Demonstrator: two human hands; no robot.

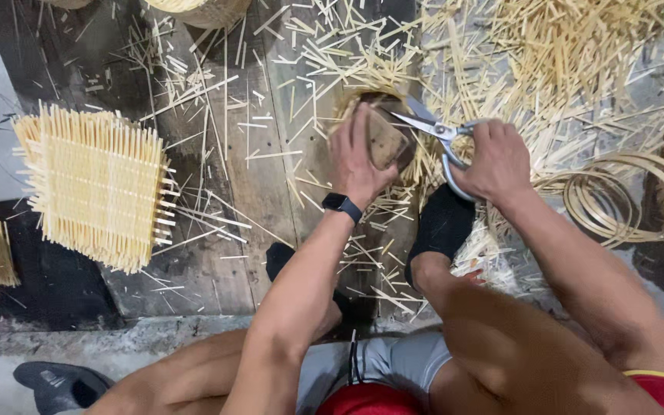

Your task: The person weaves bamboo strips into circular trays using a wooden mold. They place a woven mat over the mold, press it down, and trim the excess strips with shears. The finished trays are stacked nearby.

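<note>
My left hand (357, 157) grips a small round woven bamboo basket (383, 141) with a brown mould inside it, pressing it against the floor. My right hand (495, 160) holds grey-handled scissors (433, 131), whose open blades point left and touch the basket's upper rim. A black watch (341, 205) sits on my left wrist. My foot in a black sock (443, 225) rests just below the basket.
A stack of flat woven bamboo mats (95, 184) lies at the left. Loose cut bamboo strips (562, 54) litter the wooden floor. Coiled bamboo hoops (625, 196) lie at the right. Another basket (201, 11) stands at the top edge. A dark shoe (55, 384) is bottom left.
</note>
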